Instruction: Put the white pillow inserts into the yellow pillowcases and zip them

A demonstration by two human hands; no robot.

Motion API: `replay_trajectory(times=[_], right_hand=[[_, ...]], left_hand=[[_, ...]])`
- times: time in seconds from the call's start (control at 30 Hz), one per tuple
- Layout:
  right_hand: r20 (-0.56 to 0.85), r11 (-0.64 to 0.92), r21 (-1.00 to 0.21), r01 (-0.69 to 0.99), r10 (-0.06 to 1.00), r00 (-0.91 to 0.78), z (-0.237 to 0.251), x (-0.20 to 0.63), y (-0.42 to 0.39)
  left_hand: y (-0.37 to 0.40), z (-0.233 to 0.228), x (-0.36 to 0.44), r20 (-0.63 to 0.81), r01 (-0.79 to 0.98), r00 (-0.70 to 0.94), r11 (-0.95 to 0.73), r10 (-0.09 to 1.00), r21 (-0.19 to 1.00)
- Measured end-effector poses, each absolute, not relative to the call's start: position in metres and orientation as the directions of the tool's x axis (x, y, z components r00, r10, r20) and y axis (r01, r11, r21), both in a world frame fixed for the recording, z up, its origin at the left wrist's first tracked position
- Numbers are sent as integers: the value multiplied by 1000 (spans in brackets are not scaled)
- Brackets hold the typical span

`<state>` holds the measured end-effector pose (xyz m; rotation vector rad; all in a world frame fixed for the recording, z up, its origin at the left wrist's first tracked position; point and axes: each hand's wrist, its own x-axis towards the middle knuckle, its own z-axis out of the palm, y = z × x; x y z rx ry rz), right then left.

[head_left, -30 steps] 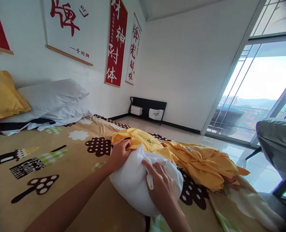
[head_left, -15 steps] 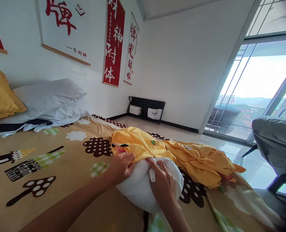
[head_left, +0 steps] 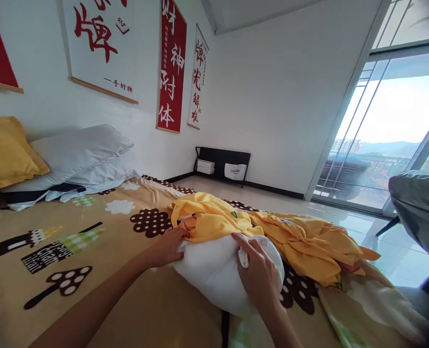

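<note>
A white pillow [head_left: 210, 270] lies on the bed in front of me, its far end partly inside a yellow pillowcase [head_left: 217, 222] with a cartoon print. My left hand [head_left: 169, 246] pinches the open edge of the yellow pillowcase at the pillow's left side. My right hand [head_left: 261, 275] presses on top of the white pillow and grips a fold of its fabric. More crumpled yellow cloth [head_left: 308, 246] trails off to the right.
The bed sheet [head_left: 91, 241] is tan with mushroom and tree prints. A grey-white pillow [head_left: 76, 154] and a yellow pillow [head_left: 4, 154] lean at the wall on the left. A grey chair [head_left: 421, 212] stands at right by the glass balcony door.
The yellow pillowcase has been drawn further over the white pillow. My left hand shifted lower along the case's edge, and my right hand slid right on the pillow.
</note>
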<state>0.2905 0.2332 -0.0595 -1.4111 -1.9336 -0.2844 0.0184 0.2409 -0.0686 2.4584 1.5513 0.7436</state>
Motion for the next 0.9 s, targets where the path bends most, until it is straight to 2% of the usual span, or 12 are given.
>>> replay_trajectory(times=[0.13, 0.27, 0.37, 0.43, 0.53, 0.63, 0.73, 0.83, 0.9], right_hand=[[658, 385, -198, 902, 734, -168, -63, 287, 231], [675, 375, -186, 908, 721, -159, -67, 282, 229], [724, 361, -214, 908, 683, -101, -67, 283, 230], [740, 346, -274, 897, 672, -34, -65, 290, 235], [731, 342, -422, 840, 676, 92, -59, 318, 251], [667, 275, -593, 757, 694, 271, -55, 357, 270], [583, 179, -697, 694, 704, 405, -56, 387, 283], [549, 160, -746, 646, 696, 462, -57, 397, 287], [533, 169, -769, 616, 701, 473, -57, 396, 286]], left_hand=[[255, -97, 31, 439, 867, 203, -369, 875, 335], [269, -120, 43, 602, 866, 35, -325, 798, 380], [283, -116, 56, 683, 853, -81, -304, 726, 425], [292, -106, 69, 701, 848, -116, -297, 704, 438], [292, -94, 98, 761, 843, -19, -399, 649, 361], [275, -88, 128, 813, 798, 207, -575, 544, 181], [257, -83, 138, 804, 726, 371, -685, 464, 60], [254, -79, 124, 755, 660, 467, -749, 461, 49], [260, -79, 110, 745, 686, 432, -721, 508, 94]])
